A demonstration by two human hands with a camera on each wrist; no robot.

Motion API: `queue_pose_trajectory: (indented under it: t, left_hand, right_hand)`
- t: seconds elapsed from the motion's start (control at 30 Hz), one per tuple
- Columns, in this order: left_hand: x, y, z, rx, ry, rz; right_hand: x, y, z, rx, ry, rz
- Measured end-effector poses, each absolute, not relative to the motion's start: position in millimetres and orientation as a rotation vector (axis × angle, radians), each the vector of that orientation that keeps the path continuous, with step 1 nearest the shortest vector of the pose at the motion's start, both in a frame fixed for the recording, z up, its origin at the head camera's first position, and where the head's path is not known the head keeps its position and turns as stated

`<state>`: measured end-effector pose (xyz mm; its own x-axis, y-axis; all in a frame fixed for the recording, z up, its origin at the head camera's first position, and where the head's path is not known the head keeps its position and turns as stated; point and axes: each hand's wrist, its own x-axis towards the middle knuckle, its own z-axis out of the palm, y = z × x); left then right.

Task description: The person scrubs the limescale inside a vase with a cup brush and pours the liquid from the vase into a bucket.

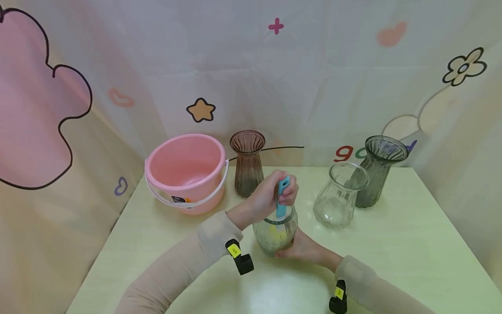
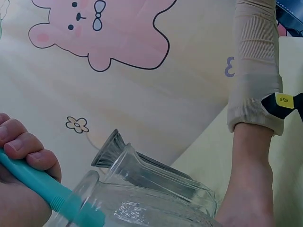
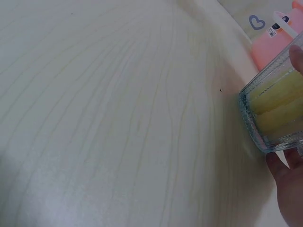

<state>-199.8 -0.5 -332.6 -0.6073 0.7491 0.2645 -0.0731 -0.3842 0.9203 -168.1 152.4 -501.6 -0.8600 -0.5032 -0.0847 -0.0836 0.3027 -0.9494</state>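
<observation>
My left hand (image 1: pixel 263 198) grips the turquoise handle of a sponge brush (image 1: pixel 281 209), its fingers wrapped round the upper part. The handle stands upright through the mouth of a clear ribbed glass vase (image 1: pixel 266 239). Through the glass in the right wrist view, the brush's yellow sponge head (image 3: pixel 279 101) shows inside. My right hand (image 1: pixel 303 249) holds this vase low on its right side, with fingers near the base (image 3: pixel 255 125). Behind the vase to the right stands another clear glass vase (image 1: pixel 333 209), apart from both hands.
A pink bucket (image 1: pixel 208 198) with a white handle stands at the back left. Beside it is a reddish-brown glass vase (image 1: pixel 247 174). A grey glass vase (image 1: pixel 374 183) stands at the back right of the pale table (image 1: pixel 412 261). A printed curtain (image 1: pixel 306 87) hangs behind.
</observation>
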Motion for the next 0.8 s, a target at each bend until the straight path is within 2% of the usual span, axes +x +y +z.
queue_pose_trajectory:
  t: [0.47,0.63,0.8]
  left_hand:
    - [-203.9,-11.5,-326.0,0.937,1.272,2.046]
    - [-201.5,-16.9,-299.8,0.951,1.236,2.076]
    - [-196.5,-19.4,-262.6,1.072,1.229,2.082]
  right_hand:
    - [-163.4,156.8,-497.4,-0.506,2.216,-1.514]
    - [-165.0,154.8,-501.8,-0.532,2.19,-1.562]
    - [-166.0,154.0,-502.7,-0.564,2.156,-1.593]
